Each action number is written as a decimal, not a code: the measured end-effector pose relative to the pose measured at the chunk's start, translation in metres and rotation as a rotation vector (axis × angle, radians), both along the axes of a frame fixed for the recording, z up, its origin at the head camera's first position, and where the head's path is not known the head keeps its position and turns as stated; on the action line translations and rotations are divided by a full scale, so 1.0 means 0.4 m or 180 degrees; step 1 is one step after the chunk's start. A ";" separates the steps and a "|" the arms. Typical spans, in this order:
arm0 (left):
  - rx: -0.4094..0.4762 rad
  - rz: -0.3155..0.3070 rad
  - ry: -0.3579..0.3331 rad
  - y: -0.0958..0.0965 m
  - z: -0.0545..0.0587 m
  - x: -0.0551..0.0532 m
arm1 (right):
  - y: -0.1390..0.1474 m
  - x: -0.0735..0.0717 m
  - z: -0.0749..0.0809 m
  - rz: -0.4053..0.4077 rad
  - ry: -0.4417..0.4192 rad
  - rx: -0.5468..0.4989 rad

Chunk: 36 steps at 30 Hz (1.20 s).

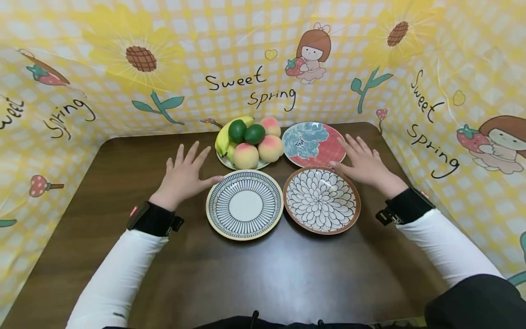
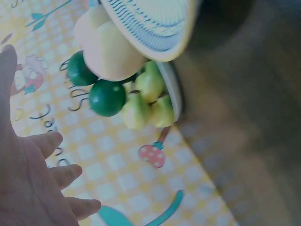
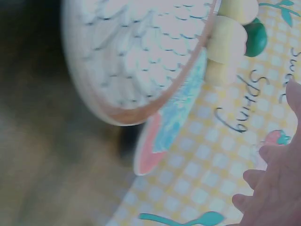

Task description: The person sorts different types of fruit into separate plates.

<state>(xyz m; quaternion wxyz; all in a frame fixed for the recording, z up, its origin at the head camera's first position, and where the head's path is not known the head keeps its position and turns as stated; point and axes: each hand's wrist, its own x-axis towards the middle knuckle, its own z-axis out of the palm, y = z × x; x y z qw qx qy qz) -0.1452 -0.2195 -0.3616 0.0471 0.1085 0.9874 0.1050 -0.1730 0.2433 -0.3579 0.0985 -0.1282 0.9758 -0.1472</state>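
My left hand (image 1: 183,176) is spread with straight fingers, its thumb tip at the upper left rim of a plate with black radiating lines (image 1: 245,205). Whether the thumb touches that rim I cannot tell. Over on the other side my right hand (image 1: 363,163) is likewise spread, near a brown-rimmed plate with a petal pattern (image 1: 322,200) and a red plate with a blue flower (image 1: 314,144) behind it. Neither hand holds anything. Behind the lined plate, a fruit plate (image 1: 223,161) carries bananas (image 1: 223,140), peaches (image 1: 246,156) and two dark green fruits (image 1: 255,134).
The plates stand close together on a dark brown table (image 1: 123,183). A yellow checked cloth (image 1: 197,41) with flowers and lettering rises behind the table and at both sides. In the left wrist view, pear-shaped yellow-green fruit (image 2: 136,110) shows at the fruit plate's edge.
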 end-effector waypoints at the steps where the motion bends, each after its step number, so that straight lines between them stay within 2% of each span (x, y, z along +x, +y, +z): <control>1: -0.0028 -0.0001 0.0001 0.005 0.012 -0.008 | -0.006 -0.007 0.008 0.0011 -0.0007 0.0009; 8: -0.0130 -0.0159 0.0006 0.044 0.110 -0.067 | -0.026 -0.045 0.076 0.0060 -0.0002 0.0069; 12: -0.0137 -0.0167 -0.0038 0.041 0.131 -0.086 | -0.027 -0.053 0.091 0.0085 -0.0069 0.0054; 16: -0.0138 -0.0135 -0.0156 0.028 0.116 -0.081 | -0.028 -0.050 0.080 0.0125 -0.0169 0.0056; 22: -0.0129 -0.0099 -0.0247 0.010 0.076 -0.055 | -0.041 -0.055 0.058 0.0164 -0.0263 0.0034; 26: -0.0134 -0.0084 -0.0285 0.002 0.059 -0.044 | -0.048 -0.061 0.051 0.0221 -0.0280 0.0063; 31: -0.0080 -0.0107 -0.0243 -0.003 0.053 -0.047 | -0.050 -0.063 0.054 0.0295 -0.0282 0.0140; 36: -0.0059 -0.0092 -0.0223 -0.006 0.064 -0.057 | -0.052 -0.066 0.065 0.0323 -0.0279 0.0153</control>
